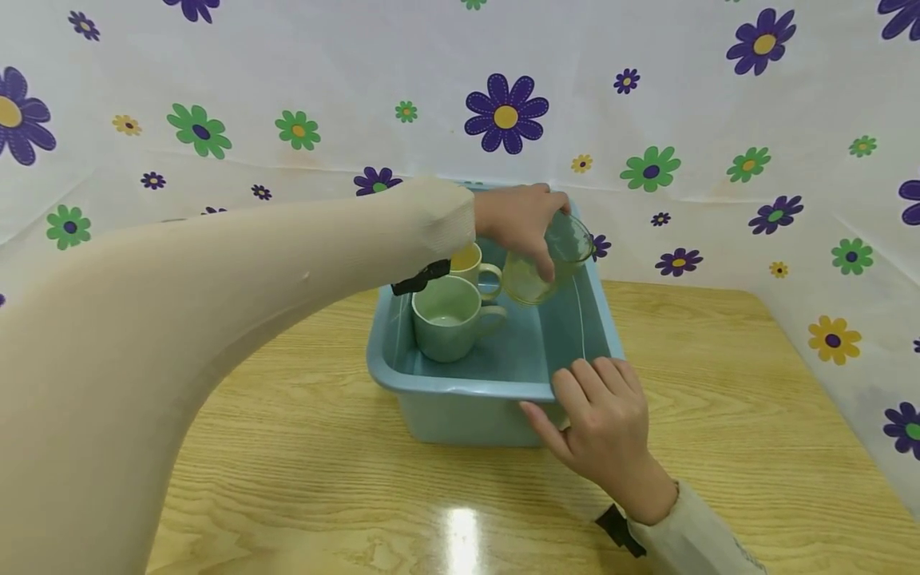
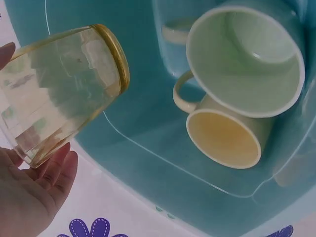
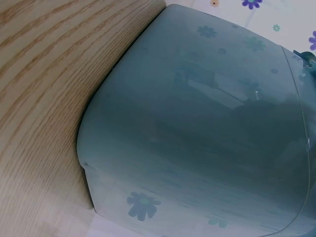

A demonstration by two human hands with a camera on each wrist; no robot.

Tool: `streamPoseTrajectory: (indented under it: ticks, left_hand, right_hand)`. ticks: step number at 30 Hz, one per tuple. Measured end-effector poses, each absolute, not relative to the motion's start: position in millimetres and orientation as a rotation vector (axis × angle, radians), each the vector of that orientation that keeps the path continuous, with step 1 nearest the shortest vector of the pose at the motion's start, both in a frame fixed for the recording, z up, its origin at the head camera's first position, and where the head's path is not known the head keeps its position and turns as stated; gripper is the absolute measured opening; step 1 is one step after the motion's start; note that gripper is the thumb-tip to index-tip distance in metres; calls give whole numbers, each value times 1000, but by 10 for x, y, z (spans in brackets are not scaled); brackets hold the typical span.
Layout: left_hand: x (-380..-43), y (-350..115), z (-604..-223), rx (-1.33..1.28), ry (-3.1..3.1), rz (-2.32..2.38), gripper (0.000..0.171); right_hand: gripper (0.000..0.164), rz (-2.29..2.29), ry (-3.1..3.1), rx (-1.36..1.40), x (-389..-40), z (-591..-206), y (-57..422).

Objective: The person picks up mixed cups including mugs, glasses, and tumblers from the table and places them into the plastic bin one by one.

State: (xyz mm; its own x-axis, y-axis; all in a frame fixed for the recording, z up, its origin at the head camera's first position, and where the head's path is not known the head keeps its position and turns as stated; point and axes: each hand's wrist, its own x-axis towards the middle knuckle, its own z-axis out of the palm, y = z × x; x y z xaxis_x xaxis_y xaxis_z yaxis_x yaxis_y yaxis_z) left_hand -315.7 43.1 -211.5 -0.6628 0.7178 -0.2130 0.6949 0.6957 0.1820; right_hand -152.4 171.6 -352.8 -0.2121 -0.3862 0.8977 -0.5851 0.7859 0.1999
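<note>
My left hand (image 1: 519,224) reaches over the far right part of a blue plastic basin (image 1: 467,387). It holds a clear, yellowish glass cup (image 2: 74,79), tilted on its side, with thumb and fingers on opposite sides. Below and left of that hand, a pale green mug (image 1: 442,334) stands in the basin, its handle to the right. Behind it is a smaller cream mug (image 2: 224,138) with a yellow inside, partly hidden by the left sleeve in the head view. My right hand (image 1: 604,423) grips the basin's near right rim, fingers over the top and thumb outside.
The basin stands on a light wooden table (image 1: 302,447). Behind and to the right hangs a white cloth (image 1: 402,64) printed with flowers. In the right wrist view the basin's glossy outer wall (image 3: 187,123) fills most of the picture.
</note>
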Motion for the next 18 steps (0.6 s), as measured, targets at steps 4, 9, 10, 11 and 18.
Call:
streamPoseTrajectory:
  ticks: [4,9,10,11,18]
  left_hand:
    - [-3225,457,-2125,1099,2657,30,87]
    - [-3285,457,-2177,1101,2660,-39,88]
    - [-3301,458,-2196,1103,2664,-45,88]
    - [-3317,459,-2216,1105,2668,-44,88]
    - [-3450,473,-2397,1098,2700,-89,87]
  right_hand:
    - [53,214,-1845,744,-1526,-3528,1726]
    - [53,209,-1849,747,-1528,-3527,1733]
    - [53,207,-1850,747,-1528,-3525,1736]
    - [53,207,-1848,747,-1530,-3524,1737]
    - [53,207,-1842,747,-1537,-3522,1737]
